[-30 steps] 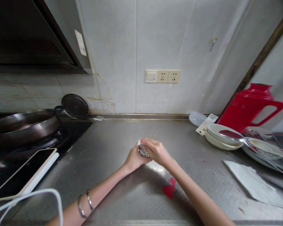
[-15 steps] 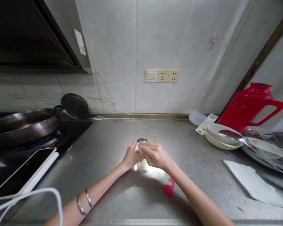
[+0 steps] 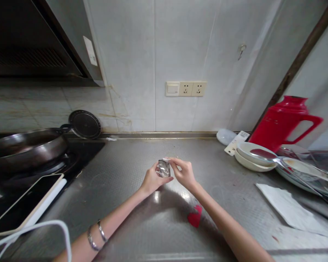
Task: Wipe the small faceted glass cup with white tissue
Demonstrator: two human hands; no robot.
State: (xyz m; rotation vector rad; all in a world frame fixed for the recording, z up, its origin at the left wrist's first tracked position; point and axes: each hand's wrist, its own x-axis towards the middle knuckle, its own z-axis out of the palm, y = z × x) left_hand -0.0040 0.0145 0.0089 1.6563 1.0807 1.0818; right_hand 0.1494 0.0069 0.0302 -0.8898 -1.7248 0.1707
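Small glassy block [image 3: 164,168] is held up over the middle of the steel counter [image 3: 120,163], not set down. It is gripped narrowly by the left hand [image 3: 152,181], thumb along the near edge, fingers behind on the left. Grey face turned toward the camera, dark rim visible. Exact material: cannot be told.

White scrap [image 3: 166,159] is pinched in the fingertips of the right hand [image 3: 183,174], at the block's top edge. Looks like paper or tissue; too small to be sure. Whether the block is pressed or only brushed by it cannot be told.

Status: block is in hand, scrap is at its edge. By judgement, handling is mid-way: neither item has been released. Condition of the block's far side is hidden, so what is left there cannot be judged.

Around: red scrap [image 3: 195,217] is left on the counter nearer the body, beside the right forearm. White sheet [image 3: 287,209] is laid flat to the right, below the stacked bowls [image 3: 255,165]. Phone [image 3: 24,203] is parked at left, by the stove edge. None of these is touched by either hand.
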